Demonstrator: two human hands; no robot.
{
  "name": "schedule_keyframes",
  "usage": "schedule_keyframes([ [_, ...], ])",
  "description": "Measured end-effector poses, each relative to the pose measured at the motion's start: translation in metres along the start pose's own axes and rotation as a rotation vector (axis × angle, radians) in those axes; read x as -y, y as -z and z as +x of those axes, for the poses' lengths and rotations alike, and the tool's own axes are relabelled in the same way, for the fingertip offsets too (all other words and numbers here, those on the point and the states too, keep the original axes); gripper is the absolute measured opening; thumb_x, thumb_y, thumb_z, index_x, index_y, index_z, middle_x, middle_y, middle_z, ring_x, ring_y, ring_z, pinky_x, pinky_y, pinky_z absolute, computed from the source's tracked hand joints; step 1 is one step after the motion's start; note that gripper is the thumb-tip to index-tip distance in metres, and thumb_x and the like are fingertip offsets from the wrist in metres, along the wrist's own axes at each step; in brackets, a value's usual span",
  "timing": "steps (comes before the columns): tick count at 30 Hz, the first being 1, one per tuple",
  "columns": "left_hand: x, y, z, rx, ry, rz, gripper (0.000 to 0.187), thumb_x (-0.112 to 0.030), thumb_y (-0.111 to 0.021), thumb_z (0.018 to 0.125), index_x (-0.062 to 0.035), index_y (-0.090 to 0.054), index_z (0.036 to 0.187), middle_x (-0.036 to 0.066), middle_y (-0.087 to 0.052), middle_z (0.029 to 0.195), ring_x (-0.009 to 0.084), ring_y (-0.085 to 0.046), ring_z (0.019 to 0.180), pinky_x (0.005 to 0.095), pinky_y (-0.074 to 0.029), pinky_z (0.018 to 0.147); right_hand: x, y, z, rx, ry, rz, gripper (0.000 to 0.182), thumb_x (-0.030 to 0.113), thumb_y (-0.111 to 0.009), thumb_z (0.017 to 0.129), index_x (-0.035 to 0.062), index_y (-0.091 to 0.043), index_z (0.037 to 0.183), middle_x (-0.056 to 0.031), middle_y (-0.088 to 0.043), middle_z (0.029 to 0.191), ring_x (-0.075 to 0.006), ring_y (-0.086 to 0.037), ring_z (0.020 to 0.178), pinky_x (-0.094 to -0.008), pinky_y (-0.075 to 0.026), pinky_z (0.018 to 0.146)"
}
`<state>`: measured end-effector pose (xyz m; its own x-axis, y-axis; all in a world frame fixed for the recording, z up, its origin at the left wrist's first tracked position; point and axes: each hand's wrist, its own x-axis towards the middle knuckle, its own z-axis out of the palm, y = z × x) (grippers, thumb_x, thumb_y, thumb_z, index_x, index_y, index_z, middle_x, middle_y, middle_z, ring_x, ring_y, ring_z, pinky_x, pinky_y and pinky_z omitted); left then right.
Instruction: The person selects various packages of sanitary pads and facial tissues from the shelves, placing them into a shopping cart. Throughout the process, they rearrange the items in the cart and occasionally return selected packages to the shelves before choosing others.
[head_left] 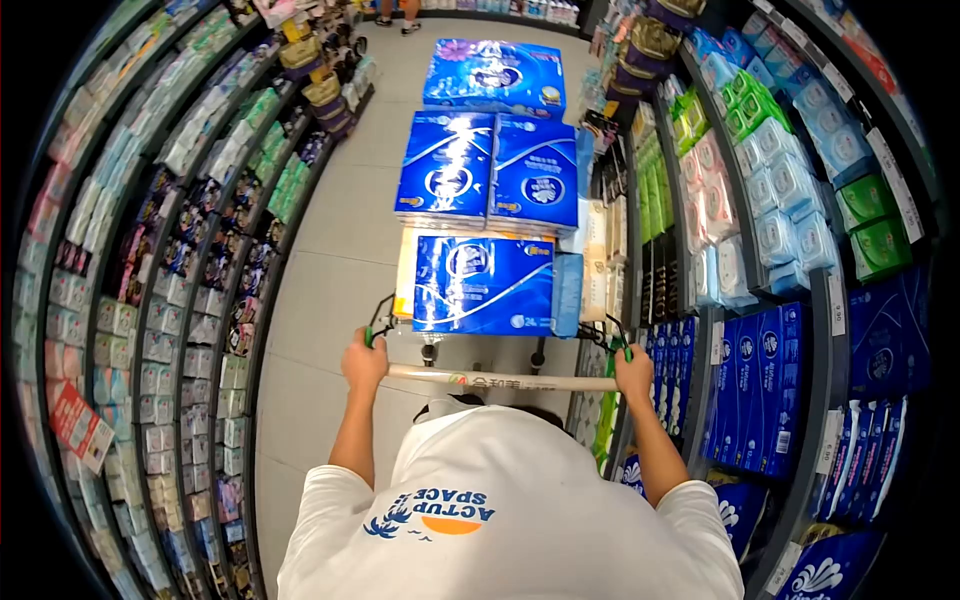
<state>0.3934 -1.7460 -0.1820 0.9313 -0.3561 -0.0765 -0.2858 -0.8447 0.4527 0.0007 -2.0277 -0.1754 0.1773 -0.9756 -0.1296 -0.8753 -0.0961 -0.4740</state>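
Note:
In the head view, my left hand [365, 358] is closed around the left end of a shopping cart's handle [500, 380]. My right hand [632, 368] grips the other end, beside a green part of the cart frame. Blue tissue packs are piled on the cart ahead of my hands. The nearest pack [484, 285] lies in front of the handle, with two packs side by side, a left one [446, 165] and a right one [535, 172], beyond it. A wider blue pack [494, 75] with a purple flower is at the far end. The load hides most of the cart's basket.
Shelves of small packets [160, 330] line the left side. On the right, shelves hold wipes [785, 180] and blue tissue packs [757, 390], close to the cart. The tiled floor [330, 230] runs along the cart's left. A person's legs [400, 18] show at the far end.

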Motion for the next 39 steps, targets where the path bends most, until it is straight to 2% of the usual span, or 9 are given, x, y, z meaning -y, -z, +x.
schedule_keyframes([
  [7,-0.027,-0.001,0.021,-0.067,-0.021,0.058,0.039,-0.028,-0.065,0.083,-0.007,-0.063,0.116,0.018,-0.067,0.105,0.036,-0.062,0.101,0.0443,-0.05,0.085,0.057,0.002,0.016,-0.302,0.576,0.101,0.03,0.015,-0.066,0.084,-0.0032,-0.06,0.107,-0.0204,-0.057,0.113,-0.0383,-0.052,0.108,-0.0445,-0.042,0.093],
  [9,-0.038,-0.005,0.039,-0.327,-0.171,-0.397,0.038,-0.03,-0.062,0.09,-0.0018,-0.063,0.115,0.017,-0.065,0.111,0.0302,-0.06,0.106,0.0397,-0.046,0.091,0.105,0.005,0.026,-0.069,0.479,0.439,0.034,0.022,-0.067,0.087,-0.0015,-0.059,0.111,-0.0199,-0.059,0.114,-0.0321,-0.057,0.107,-0.0391,-0.046,0.092],
  [12,-0.09,0.008,0.05,0.16,0.02,-1.071,0.038,-0.038,-0.052,0.098,-0.0024,-0.066,0.102,0.007,-0.066,0.099,0.0152,-0.06,0.093,0.0302,-0.046,0.083,0.172,-0.004,0.038,0.014,0.402,0.535,0.048,0.038,-0.066,0.088,-0.0015,-0.059,0.114,-0.0205,-0.064,0.107,-0.032,-0.062,0.095,-0.0412,-0.049,0.086],
  [14,-0.101,-0.004,0.069,0.368,-0.072,-0.825,0.033,-0.033,-0.056,0.097,-0.0013,-0.066,0.095,0.005,-0.063,0.09,0.0106,-0.055,0.08,0.0276,-0.045,0.072,0.196,-0.016,0.057,0.384,0.363,0.546,0.053,0.042,-0.062,0.088,-0.0028,-0.058,0.117,-0.0235,-0.064,0.103,-0.0378,-0.06,0.101,-0.0459,-0.046,0.09],
  [17,-0.121,-0.021,0.067,0.192,-0.299,-0.769,0.033,-0.026,-0.063,0.093,0.0062,-0.063,0.096,0.004,-0.061,0.085,0.0121,-0.051,0.077,0.0289,-0.045,0.07,0.211,-0.043,0.035,0.17,0.326,0.473,0.081,0.042,-0.069,0.081,-0.009,-0.035,0.135,-0.0344,-0.04,0.137,-0.0465,-0.043,0.125,-0.0479,-0.037,0.105],
  [23,-0.175,0.03,0.024,-0.065,-0.296,-0.692,0.038,-0.024,-0.065,0.092,0.0108,-0.06,0.108,0.015,-0.065,0.094,0.0183,-0.058,0.083,0.0323,-0.048,0.076,0.209,0.031,0.02,0.312,0.297,0.623,0.082,0.037,-0.074,0.077,-0.0096,-0.036,0.133,-0.0284,-0.049,0.13,-0.0389,-0.051,0.121,-0.0415,-0.043,0.101],
  [31,-0.406,0.077,-0.02,0.339,-0.861,-1.297,0.051,-0.003,-0.066,0.088,0.0041,-0.043,0.133,0.013,-0.053,0.124,0.0183,-0.054,0.107,0.0289,-0.047,0.086,0.173,0.233,0.037,-0.594,0.445,0.877,0.058,0.023,-0.07,0.082,-0.0073,-0.044,0.123,-0.0288,-0.056,0.114,-0.0383,-0.058,0.105,-0.0424,-0.047,0.09],
  [35,-0.52,0.071,-0.07,0.813,-1.083,-1.427,0.062,0.004,-0.069,0.081,0.0008,-0.041,0.136,0.012,-0.055,0.122,0.0187,-0.055,0.109,0.0307,-0.046,0.09,0.127,0.321,0.01,-1.153,0.517,0.422,0.069,0.016,-0.074,0.075,-0.0072,-0.04,0.131,-0.0293,-0.048,0.125,-0.0404,-0.052,0.116,-0.0419,-0.045,0.096],
  [39,-0.618,0.044,-0.128,1.253,-1.187,-1.484,0.055,0.015,-0.064,0.072,0.0024,-0.05,0.124,0.01,-0.059,0.119,0.02,-0.056,0.108,0.031,-0.044,0.093,0.111,0.389,-0.03,-1.22,0.533,-0.089,0.08,0.008,-0.072,0.07,-0.0054,-0.033,0.138,-0.0284,-0.048,0.127,-0.0422,-0.052,0.117,-0.0425,-0.045,0.097],
])
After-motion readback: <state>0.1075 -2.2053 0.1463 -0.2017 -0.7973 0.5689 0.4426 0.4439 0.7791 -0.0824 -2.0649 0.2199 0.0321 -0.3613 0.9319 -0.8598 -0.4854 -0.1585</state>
